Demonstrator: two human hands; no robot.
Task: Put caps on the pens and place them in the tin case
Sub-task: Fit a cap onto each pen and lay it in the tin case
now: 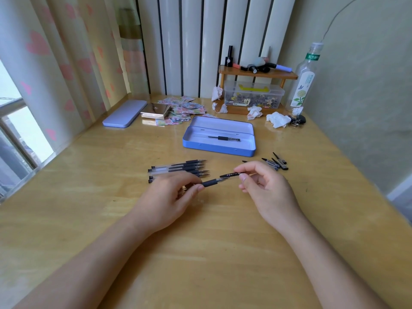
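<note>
My left hand (169, 201) grips a black gel pen (211, 182) by its rubber grip, tip pointing right. My right hand (265, 188) pinches a black cap (229, 175) just at the pen's tip. Behind my left hand lie several uncapped pens (178, 169) side by side, tips to the right. Several loose caps (276, 163) are scattered to the right. The open blue tin case (219, 148) stands beyond, with one capped pen (224, 138) inside.
The case's lid (124, 113) lies at the back left beside a stack of printed papers (178, 109). At the back right are a wooden shelf (256, 74), a clear plastic box (254, 97), crumpled tissues (277, 120) and a bottle (305, 79). A wall runs along the right.
</note>
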